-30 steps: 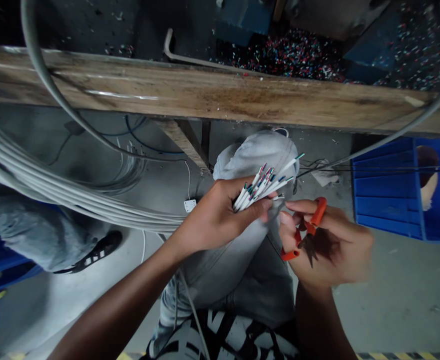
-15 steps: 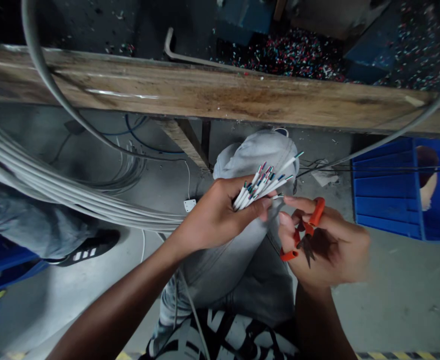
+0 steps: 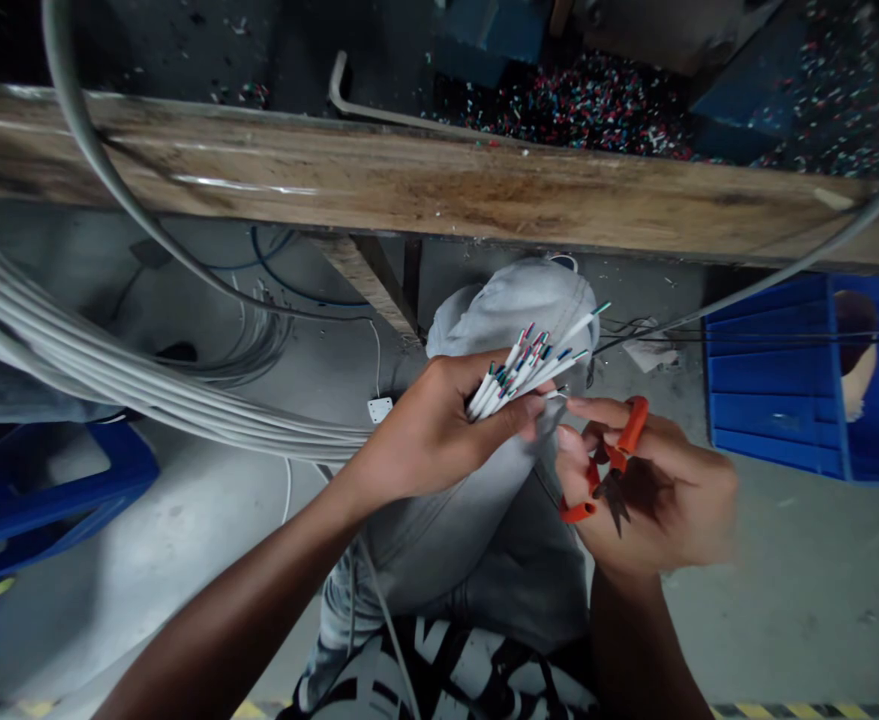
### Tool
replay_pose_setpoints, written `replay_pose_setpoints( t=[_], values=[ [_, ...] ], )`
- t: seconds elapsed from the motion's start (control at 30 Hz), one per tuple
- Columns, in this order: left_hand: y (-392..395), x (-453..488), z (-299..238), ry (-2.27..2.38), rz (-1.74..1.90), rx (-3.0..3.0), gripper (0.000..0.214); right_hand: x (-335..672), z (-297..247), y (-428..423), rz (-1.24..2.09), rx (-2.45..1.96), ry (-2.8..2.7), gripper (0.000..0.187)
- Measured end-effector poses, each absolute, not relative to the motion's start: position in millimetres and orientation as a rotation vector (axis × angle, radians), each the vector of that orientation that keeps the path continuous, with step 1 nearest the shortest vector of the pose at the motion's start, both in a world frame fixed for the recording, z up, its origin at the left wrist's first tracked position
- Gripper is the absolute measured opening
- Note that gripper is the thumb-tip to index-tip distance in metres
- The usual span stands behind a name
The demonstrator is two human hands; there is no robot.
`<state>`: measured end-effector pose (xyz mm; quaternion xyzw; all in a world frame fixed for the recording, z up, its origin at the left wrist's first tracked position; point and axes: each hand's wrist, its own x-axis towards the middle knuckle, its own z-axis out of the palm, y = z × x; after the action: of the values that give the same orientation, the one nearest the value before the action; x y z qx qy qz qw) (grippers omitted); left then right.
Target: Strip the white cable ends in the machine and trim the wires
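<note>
My left hand (image 3: 431, 430) is closed round a bundle of white cable ends (image 3: 533, 365) whose coloured tips fan out up and to the right, above my grey-trousered knee (image 3: 514, 300). My right hand (image 3: 656, 490) holds orange-handled cutters (image 3: 611, 465) in its palm, blades pointing down. Its thumb and forefinger pinch at one thin wire end just right of the bundle.
A worn wooden bench edge (image 3: 439, 190) crosses the top, with coloured wire scraps (image 3: 596, 105) beyond it. A thick run of grey cables (image 3: 109, 375) sweeps in from the left to my left hand. A blue crate (image 3: 791, 370) stands right; a blue stool frame (image 3: 56, 490) stands left.
Another person's leg and black shoe at the left have moved out of view, uncovering the blue stool frame. My hands have stayed nearly still.
</note>
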<state>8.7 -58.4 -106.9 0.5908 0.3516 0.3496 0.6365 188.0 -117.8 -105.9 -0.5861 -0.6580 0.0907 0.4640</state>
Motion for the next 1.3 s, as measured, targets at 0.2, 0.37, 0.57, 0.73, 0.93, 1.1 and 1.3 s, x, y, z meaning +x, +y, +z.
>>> replay_pose_setpoints(
  t=[0.2, 0.37, 0.57, 0.73, 0.93, 1.1, 1.3],
  values=[
    [-59.0, 9.4, -107.7, 0.797, 0.805, 1.343, 0.022, 187.2, -107.7, -118.6, 0.229, -1.435, -1.610, 0.026],
    [-58.7, 9.5, -108.0, 0.801, 0.811, 1.345, 0.023, 185.9, -107.0, -119.0, 0.239, -1.425, -1.621, 0.021],
    [-58.2, 9.4, -107.6, 0.802, 0.819, 1.327, 0.021, 184.5, -105.1, -119.5, 0.230, -1.447, -1.668, 0.017],
    [-58.5, 8.9, -107.9, 0.812, 0.815, 1.345, 0.022, 186.8, -107.5, -120.3, 0.260, -1.450, -1.648, 0.019],
    [-57.8, 7.8, -107.1, 0.814, 0.829, 1.378, 0.022, 196.9, -119.4, -117.0, 0.289, -1.477, -1.555, 0.026],
    [-57.0, 8.7, -105.9, 0.811, 0.841, 1.394, 0.022, 206.9, -131.3, -118.9, 0.203, -1.516, -1.649, 0.032],
    [-56.1, 8.6, -103.8, 0.799, 0.827, 1.381, 0.022, 211.0, -140.2, -118.9, 0.068, -1.536, -1.688, 0.033]
  ],
)
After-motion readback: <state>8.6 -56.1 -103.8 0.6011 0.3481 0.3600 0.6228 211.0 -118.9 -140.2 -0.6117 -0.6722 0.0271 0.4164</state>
